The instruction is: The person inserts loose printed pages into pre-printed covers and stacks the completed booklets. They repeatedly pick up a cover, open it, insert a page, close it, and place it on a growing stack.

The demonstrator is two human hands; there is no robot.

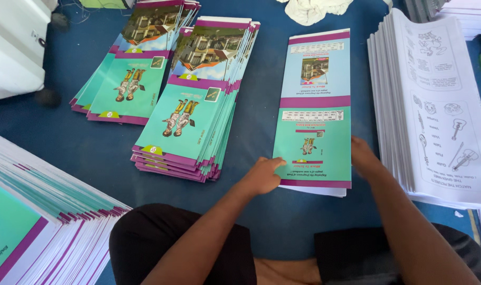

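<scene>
A long teal, light-blue and purple printed cover sheet (314, 105) lies flat on a thin stack of white pages on the blue floor mat (82, 142). My left hand (261, 177) grips the sheet's near left corner, thumb on top. My right hand (363, 157) presses against its near right edge. My legs in dark shorts are at the bottom of the view.
Two fanned piles of covered booklets (190, 111) (129, 68) lie to the left. A tall stack of white printed sheets (436, 105) stands at the right. Another pile of covers (34, 221) sits bottom left. A white cloth (317, 9) lies at the top, a white box (13, 42) top left.
</scene>
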